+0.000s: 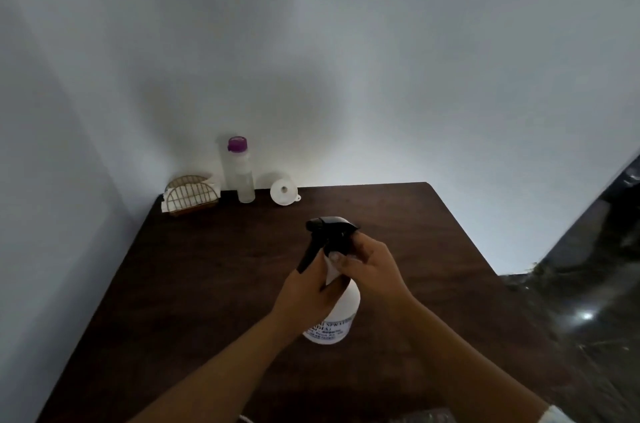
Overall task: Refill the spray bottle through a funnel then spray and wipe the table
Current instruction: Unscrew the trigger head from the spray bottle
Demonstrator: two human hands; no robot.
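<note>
A white spray bottle (pixel 341 315) with a black trigger head (pixel 329 226) stands upright in the middle of the dark wooden table (pixel 207 266). My left hand (pixel 304 294) wraps the bottle's shoulder from the left. My right hand (pixel 369 265) grips the black collar of the trigger head at the neck. A white funnel (pixel 284 192) lies on its side at the table's far edge. A tall clear bottle with a purple cap (pixel 239 169) stands left of the funnel.
A wire napkin holder with white napkins (pixel 190 195) sits at the table's far left corner. White walls close the back and left. The table's right edge drops to a dark glossy floor (pixel 588 284).
</note>
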